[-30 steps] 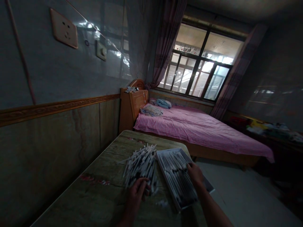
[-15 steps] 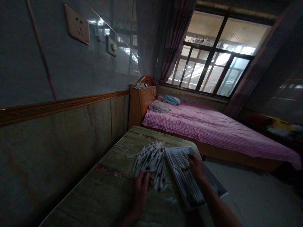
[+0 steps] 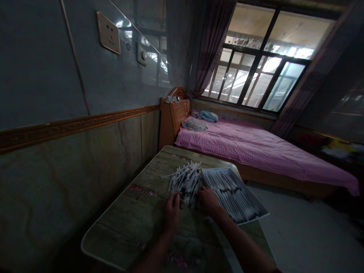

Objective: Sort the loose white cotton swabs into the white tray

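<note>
While the left hand (image 3: 171,213) and right hand (image 3: 209,200) meet at a pile of white sticks (image 3: 186,181),
the left fingers curl against it; the right fingers sit beside the tray (image 3: 237,195), any grip impossible to tell.

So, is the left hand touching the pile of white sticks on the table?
Touching. The head view shows the left hand at the near edge of the pile of white sticks, its fingers resting against the sticks with no gap.

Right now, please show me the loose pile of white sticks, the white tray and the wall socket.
Loose pile of white sticks (image 3: 184,182), head view, middle of the pile.
White tray (image 3: 217,169), head view, its far rim.
Wall socket (image 3: 108,38), head view, centre of its faceplate.
</note>
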A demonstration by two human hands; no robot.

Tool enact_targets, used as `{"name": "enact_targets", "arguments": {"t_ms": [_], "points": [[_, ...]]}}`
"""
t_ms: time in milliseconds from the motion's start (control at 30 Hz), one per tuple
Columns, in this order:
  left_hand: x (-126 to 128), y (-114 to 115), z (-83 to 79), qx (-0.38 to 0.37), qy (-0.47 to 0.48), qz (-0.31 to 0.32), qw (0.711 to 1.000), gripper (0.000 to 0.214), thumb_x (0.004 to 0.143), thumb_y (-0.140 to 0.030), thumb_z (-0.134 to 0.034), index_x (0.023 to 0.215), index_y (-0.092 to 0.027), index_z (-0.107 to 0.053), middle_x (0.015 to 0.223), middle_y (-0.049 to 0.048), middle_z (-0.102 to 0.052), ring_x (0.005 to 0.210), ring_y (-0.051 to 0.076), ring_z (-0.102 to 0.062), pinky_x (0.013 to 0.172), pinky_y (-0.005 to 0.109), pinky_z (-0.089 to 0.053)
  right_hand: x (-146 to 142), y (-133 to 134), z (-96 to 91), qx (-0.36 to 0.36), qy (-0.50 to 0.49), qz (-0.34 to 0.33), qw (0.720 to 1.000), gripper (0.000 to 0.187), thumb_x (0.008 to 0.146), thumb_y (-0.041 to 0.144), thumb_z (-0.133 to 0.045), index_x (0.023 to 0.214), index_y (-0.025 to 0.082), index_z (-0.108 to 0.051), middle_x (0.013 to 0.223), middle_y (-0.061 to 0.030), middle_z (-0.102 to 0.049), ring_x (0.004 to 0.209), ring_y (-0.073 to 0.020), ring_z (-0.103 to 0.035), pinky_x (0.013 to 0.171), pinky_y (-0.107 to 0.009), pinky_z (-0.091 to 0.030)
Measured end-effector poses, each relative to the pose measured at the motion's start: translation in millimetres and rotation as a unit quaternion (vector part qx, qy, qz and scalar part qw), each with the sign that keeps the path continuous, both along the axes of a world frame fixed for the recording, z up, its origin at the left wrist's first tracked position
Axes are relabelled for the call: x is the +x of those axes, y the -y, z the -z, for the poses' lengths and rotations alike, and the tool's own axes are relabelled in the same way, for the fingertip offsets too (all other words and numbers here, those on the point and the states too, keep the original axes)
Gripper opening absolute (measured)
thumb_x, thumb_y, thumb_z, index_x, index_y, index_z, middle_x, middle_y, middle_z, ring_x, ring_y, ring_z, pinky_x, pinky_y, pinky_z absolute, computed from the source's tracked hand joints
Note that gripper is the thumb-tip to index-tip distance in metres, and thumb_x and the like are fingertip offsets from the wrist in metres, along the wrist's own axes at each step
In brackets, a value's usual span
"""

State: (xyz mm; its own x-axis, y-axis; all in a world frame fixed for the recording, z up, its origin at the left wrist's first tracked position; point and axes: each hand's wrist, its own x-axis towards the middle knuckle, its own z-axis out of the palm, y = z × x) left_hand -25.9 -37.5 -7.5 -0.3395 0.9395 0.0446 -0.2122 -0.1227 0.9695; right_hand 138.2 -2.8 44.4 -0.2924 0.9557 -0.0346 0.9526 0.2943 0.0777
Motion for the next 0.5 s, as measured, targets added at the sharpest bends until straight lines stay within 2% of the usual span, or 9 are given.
{"name": "enact_targets", "arguments": {"t_ms": [167,300,500], "points": [[-0.9,-1.8,0.1,0.006,0.009,-0.001,1.0,0.045,0.071,-0.061,-0.065,0.081,-0.018,-0.069,0.056,-0.001,-0.06,0.049,0.014,-0.052,0.047,0.024,-0.04,4.8,-0.9,-0.8,-0.015,0.04,-0.056,0.998,0.026,0.088,0.009,-0.05,0.101,0.02,-0.071,0.111,-0.0118,-0.067,0.1,-0.0237,-0.066,0.074,-0.027,-0.049],[0.3,-4.4,3.1,0.009,0.005,0.013,1.0,0.041,0.07,-0.058,-0.065,0.08,-0.018,-0.068,0.055,-0.0012,-0.06,0.048,0.015,-0.052,0.048,0.025,-0.041,11.5,5.2,0.2,-0.014,0.052,-0.101,0.993,0.023,0.091,0.012,-0.052,0.106,0.02,-0.067,0.113,-0.011,-0.066,0.1,-0.0224,-0.064,0.076,-0.028,-0.049],[5.7,-4.5,8.4,0.031,-0.054,0.123,0.99,0.036,0.074,-0.053,-0.061,0.078,-0.018,-0.069,0.055,-0.0009,-0.061,0.05,0.016,-0.055,0.051,0.026,-0.043,17.6,10.3,3.1,0.018,0.04,-0.122,0.992,0.017,0.093,0.015,-0.051,0.106,0.019,-0.061,0.105,-0.0102,-0.067,0.097,-0.0211,-0.064,0.079,-0.029,-0.047]]}}
